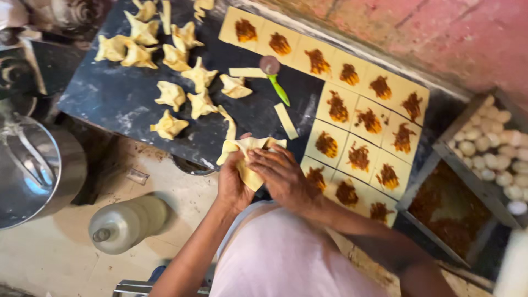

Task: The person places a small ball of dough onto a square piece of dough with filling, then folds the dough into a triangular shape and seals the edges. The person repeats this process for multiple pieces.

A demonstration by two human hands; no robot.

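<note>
Dough square, centre of frame, is pinched between both hands above the black slab's near edge. Left hand grips its underside; right hand folds fingers over its top. Folded pastries occupy upper left; filled squares lie right.

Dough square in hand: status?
Left hand and right hand both gripping one dough square, folding it above the dark board. Folded pastries behind. Nothing in the way.
</note>
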